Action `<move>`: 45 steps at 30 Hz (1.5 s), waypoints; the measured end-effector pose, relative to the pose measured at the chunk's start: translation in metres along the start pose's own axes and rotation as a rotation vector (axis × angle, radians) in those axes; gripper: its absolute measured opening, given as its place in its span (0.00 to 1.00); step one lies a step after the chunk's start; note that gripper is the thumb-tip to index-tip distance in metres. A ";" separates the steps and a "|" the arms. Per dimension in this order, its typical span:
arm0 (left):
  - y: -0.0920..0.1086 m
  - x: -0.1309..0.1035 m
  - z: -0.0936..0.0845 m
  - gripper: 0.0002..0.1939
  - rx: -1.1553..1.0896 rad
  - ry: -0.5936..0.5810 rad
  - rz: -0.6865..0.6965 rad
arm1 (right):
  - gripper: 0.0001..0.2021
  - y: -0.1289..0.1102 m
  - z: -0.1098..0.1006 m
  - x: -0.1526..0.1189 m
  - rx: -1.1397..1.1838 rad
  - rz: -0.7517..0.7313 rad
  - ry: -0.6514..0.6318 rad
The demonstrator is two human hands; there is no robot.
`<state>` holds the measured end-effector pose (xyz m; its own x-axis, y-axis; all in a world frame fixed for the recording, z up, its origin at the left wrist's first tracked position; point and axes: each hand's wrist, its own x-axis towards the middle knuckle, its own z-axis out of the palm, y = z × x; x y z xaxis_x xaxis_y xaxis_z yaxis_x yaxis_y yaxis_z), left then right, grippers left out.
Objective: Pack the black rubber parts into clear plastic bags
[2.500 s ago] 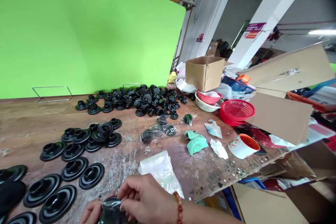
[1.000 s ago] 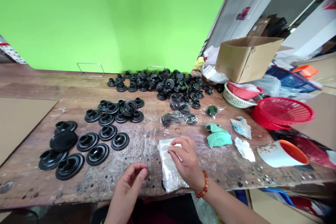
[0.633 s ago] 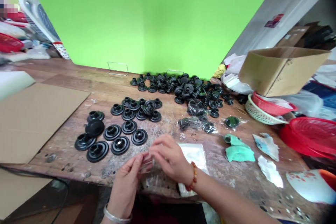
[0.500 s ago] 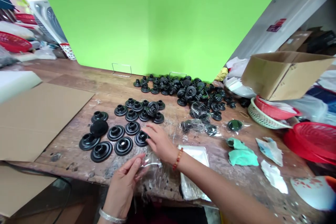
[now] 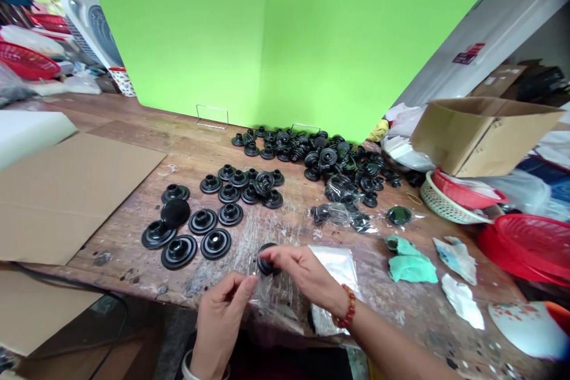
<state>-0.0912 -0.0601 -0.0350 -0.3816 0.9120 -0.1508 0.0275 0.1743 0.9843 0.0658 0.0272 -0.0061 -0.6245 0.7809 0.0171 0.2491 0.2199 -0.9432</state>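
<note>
My right hand (image 5: 307, 279) is closed on a round black stepped disc (image 5: 266, 258), just above the table near its front edge. Its fingertips cover part of the disc. Beside it, my left hand (image 5: 227, 312) pinches the edge of a clear plastic bag (image 5: 274, 309), which spreads out below the disc. Whether the disc touches the bag's mouth I cannot tell. Several similar discs with raised hubs (image 5: 216, 243) lie to the left and ahead of my hands. A stack of clear bags (image 5: 333, 261) lies under and beside my right wrist.
A heap of black discs (image 5: 327, 157) lies before the green board (image 5: 285, 41). Some bagged discs (image 5: 398, 215) rest at the right, near a green cloth (image 5: 412, 261). A cardboard box (image 5: 481, 136) and red baskets (image 5: 529, 243) stand at far right. Flat cardboard (image 5: 75, 196) covers the left.
My right hand has picked a black disc from the group and drawn it right and nearer, toward the bag. My left hand still pinches the bag, now slightly further right.
</note>
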 end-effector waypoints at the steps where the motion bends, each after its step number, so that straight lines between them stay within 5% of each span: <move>1: 0.004 -0.001 0.001 0.16 0.028 -0.002 0.052 | 0.11 -0.003 0.001 -0.006 0.069 0.054 -0.040; 4: 0.013 -0.002 0.002 0.13 0.019 -0.015 0.067 | 0.07 -0.006 0.006 -0.021 0.115 0.121 0.018; 8: 0.011 -0.002 0.007 0.19 -0.037 -0.130 -0.118 | 0.10 -0.003 0.013 -0.034 0.262 0.055 0.143; 12: 0.006 -0.003 0.015 0.21 -0.247 -0.242 -0.330 | 0.21 0.002 0.015 -0.040 0.648 0.101 0.010; 15: 0.012 -0.002 0.012 0.18 -0.557 -0.390 -0.387 | 0.24 0.009 0.010 -0.040 0.697 0.222 -0.084; 19: 0.020 0.003 -0.003 0.14 -0.523 -0.521 -0.290 | 0.24 0.018 -0.008 -0.030 0.523 0.288 -0.073; 24: 0.021 0.008 -0.010 0.13 -0.113 -0.378 -0.169 | 0.10 0.024 -0.025 0.000 -0.148 -0.076 0.190; 27: 0.023 0.006 -0.008 0.14 0.002 -0.328 -0.106 | 0.21 0.035 -0.024 0.016 -0.447 -0.324 -0.017; 30: 0.023 0.006 -0.009 0.13 0.014 -0.282 -0.049 | 0.16 0.040 -0.023 0.022 -0.574 -0.376 -0.155; 33: 0.021 0.010 -0.011 0.10 0.050 -0.281 0.089 | 0.12 0.030 -0.029 0.019 -0.429 -0.230 0.155; 36: 0.021 0.014 -0.007 0.07 0.136 -0.322 0.231 | 0.08 0.010 -0.037 0.012 -0.003 0.003 0.439; 40: 0.024 0.012 0.008 0.05 0.274 -0.317 0.373 | 0.14 -0.012 -0.033 0.002 0.371 0.188 0.373; 45: 0.019 0.005 0.020 0.03 0.277 -0.147 0.482 | 0.12 -0.015 -0.022 -0.006 0.268 0.232 0.333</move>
<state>-0.0738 -0.0450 -0.0188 -0.1337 0.9513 0.2779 0.4154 -0.2008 0.8872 0.0819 0.0317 0.0147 -0.2937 0.9456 -0.1398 0.1268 -0.1065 -0.9862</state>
